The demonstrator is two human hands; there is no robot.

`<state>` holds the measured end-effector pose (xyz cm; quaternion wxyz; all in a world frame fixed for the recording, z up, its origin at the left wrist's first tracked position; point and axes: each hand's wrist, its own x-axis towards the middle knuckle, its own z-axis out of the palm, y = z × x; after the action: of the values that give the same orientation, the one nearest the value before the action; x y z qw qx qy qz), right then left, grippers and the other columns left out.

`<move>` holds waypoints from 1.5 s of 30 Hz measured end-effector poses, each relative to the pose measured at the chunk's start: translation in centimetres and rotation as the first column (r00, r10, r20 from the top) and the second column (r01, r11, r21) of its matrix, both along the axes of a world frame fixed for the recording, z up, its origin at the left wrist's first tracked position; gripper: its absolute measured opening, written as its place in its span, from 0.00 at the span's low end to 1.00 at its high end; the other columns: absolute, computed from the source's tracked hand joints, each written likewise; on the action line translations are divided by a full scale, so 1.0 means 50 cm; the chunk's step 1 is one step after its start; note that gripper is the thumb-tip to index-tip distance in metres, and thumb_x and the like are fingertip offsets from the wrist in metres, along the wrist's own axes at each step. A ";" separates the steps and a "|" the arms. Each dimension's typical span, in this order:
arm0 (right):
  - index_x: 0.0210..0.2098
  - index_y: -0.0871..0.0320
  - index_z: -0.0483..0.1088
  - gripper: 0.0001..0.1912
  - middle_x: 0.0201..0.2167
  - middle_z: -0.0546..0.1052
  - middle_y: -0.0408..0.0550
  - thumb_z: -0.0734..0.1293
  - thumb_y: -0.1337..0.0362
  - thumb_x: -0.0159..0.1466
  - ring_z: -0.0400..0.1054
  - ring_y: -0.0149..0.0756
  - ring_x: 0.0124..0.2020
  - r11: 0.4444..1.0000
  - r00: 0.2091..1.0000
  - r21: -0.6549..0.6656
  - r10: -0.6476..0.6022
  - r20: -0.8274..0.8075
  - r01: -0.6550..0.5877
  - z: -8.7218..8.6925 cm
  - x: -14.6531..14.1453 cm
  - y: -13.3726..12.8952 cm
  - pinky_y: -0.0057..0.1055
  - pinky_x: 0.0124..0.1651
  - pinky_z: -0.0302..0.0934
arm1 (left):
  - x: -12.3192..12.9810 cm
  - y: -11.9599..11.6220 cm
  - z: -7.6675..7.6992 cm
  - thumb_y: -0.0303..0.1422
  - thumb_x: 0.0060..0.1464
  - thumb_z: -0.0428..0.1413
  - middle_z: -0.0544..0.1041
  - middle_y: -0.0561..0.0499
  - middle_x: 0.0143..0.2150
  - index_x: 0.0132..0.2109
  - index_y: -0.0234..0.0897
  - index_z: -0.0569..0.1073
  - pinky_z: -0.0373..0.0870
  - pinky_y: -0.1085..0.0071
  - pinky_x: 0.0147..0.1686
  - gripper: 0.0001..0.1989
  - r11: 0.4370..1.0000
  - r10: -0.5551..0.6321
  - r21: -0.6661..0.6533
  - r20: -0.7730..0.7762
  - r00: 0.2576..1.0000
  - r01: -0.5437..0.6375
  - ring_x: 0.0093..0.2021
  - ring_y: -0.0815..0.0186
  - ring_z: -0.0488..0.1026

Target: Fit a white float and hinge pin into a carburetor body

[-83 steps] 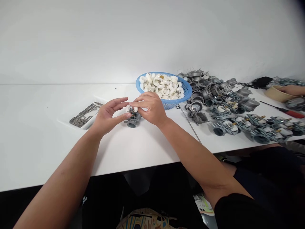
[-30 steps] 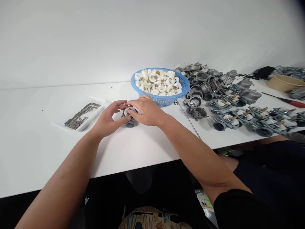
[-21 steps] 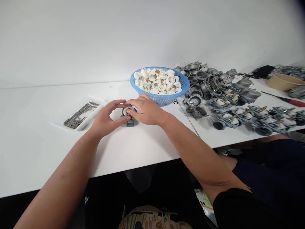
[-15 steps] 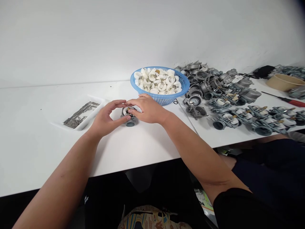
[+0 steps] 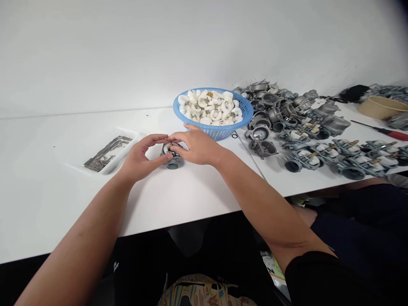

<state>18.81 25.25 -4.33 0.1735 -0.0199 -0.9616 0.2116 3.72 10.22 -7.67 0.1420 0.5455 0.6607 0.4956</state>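
A small grey metal carburetor body (image 5: 173,164) rests on the white table with its round mouth toward me. A white plastic float (image 5: 167,148) sits in its top, close to a brass-coloured part. My left hand (image 5: 143,158) closes on the carburetor from the left, thumb at the float and fingers bent over the far side. From the right, my right hand (image 5: 200,145) grips it too, with the thumb pressed near the brass part. The fingertips of both hands meet behind it, and whatever small piece lies under them is hidden.
Left of my hands, a white tray (image 5: 123,158) holds thin metal pins (image 5: 106,152). A blue basket (image 5: 213,127) full of white floats stands behind. Carburetor bodies (image 5: 274,110) pile up at right, with float-fitted ones (image 5: 328,155) before them. A red-handled screwdriver (image 5: 393,134) and a person's leg are farther right.
Almost nothing differs. Both hands keep their hold on the carburetor, and the view has shifted very slightly.
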 end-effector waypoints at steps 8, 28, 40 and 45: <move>0.54 0.61 0.72 0.15 0.45 0.80 0.49 0.60 0.65 0.71 0.73 0.36 0.46 1.000 1.000 -0.009 0.002 0.027 -0.002 0.000 -0.001 -0.001 0.45 0.72 0.39 | -0.013 0.000 0.000 0.41 0.47 0.68 0.72 0.47 0.61 0.58 0.45 0.70 0.59 0.51 0.66 0.31 0.999 -0.003 -0.047 0.080 0.997 0.007 0.64 0.55 0.66; 0.51 0.54 0.71 0.14 0.50 0.77 0.47 0.60 0.55 0.71 0.70 0.39 0.46 0.962 0.989 -0.268 0.001 0.150 0.040 -0.006 0.006 0.012 0.34 0.45 0.60 | -0.013 -0.002 0.009 0.49 0.47 0.66 0.73 0.51 0.61 0.55 0.53 0.74 0.55 0.44 0.66 0.28 0.953 0.032 -0.303 0.052 0.998 -0.015 0.66 0.46 0.62; 0.47 0.57 0.72 0.17 0.49 0.77 0.50 0.64 0.51 0.69 0.71 0.37 0.48 0.827 0.988 -0.563 0.084 0.126 0.001 -0.029 -0.007 0.036 0.33 0.49 0.65 | -0.015 0.002 0.000 0.50 0.50 0.64 0.75 0.47 0.59 0.55 0.50 0.75 0.58 0.42 0.65 0.27 0.967 -0.067 -0.239 0.075 0.995 0.084 0.61 0.50 0.69; 0.49 0.58 0.74 0.15 0.48 0.78 0.50 0.67 0.56 0.68 0.71 0.35 0.48 0.702 0.980 -0.712 0.154 0.129 -0.017 -0.035 -0.009 0.057 0.34 0.55 0.66 | -0.016 0.004 -0.004 0.49 0.51 0.64 0.77 0.48 0.56 0.55 0.49 0.75 0.58 0.42 0.66 0.25 0.971 -0.071 -0.222 0.087 0.994 0.089 0.59 0.53 0.71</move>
<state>18.36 28.11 -6.06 0.0559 -0.0590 -0.8183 0.5690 2.93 10.41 -7.88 0.2490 0.5322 0.6841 0.4322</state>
